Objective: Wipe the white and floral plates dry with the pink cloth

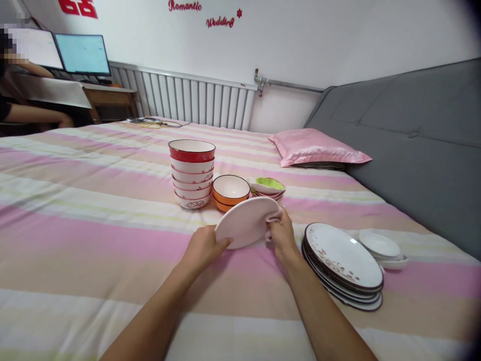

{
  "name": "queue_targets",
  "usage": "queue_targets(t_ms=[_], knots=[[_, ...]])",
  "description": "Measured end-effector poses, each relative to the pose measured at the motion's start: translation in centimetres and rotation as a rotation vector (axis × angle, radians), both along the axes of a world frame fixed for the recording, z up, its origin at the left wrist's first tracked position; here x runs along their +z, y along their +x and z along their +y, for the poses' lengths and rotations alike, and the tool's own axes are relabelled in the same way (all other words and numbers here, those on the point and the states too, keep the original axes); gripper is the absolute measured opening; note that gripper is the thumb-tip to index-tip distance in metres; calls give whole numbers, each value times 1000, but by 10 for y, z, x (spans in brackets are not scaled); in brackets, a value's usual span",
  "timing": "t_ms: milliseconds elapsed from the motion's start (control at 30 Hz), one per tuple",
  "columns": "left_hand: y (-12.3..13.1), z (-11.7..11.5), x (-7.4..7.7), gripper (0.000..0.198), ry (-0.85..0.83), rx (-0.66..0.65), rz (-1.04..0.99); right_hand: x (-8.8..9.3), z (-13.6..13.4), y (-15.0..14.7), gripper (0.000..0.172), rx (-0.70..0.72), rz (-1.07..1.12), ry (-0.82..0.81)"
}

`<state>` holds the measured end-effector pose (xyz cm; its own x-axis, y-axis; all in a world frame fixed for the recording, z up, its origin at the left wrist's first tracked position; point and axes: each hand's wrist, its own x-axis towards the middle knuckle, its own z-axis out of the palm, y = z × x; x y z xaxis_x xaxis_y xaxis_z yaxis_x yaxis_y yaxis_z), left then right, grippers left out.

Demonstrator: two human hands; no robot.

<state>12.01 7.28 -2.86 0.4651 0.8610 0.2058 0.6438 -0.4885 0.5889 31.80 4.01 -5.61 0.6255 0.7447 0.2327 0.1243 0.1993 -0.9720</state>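
A white plate [242,225] is held tilted above the bed in front of me. My left hand [206,246] is closed on its left edge, thumb on the near face. On the right edge, my right hand [282,233] grips a bunched pale cloth [273,220] against the plate. Just beyond the plate are two stacked orange bowls [230,193], a tall stack of red-and-white bowls [192,175] and a few leaf-shaped dishes [268,185], the top one green inside. To the right of my right hand lies a stack of dark-rimmed plates [343,260].
Small white dishes [381,248] sit beyond the plate stack. The striped bedsheet [93,240] spreads beneath everything. A pink pillow [319,145] lies by the grey headboard [406,115]. Cables [154,121] rest near the radiator [180,93]. A person sits at a desk with monitors [82,54].
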Motion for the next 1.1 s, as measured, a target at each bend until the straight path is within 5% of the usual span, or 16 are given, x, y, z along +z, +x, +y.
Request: queue_targets(t_ms=[267, 500, 667, 867, 1100], knots=[[0, 6, -6, 29, -35, -5, -9, 8, -3, -5, 27, -67, 212, -99], [-5, 5, 6, 25, 256, 167, -243, 9, -2, -14, 34, -43, 305, -67], [-8, 5, 11, 18, 490, 109, -466, 10, -6, -28, 29, 49, 307, -90], [-7, 5, 12, 16, 664, -32, -429, 16, -11, -25, 36, 105, -101, 45], [-4, -2, 14, 14, 728, -147, -378, 33, -23, -25, 50, -3, -586, 142]])
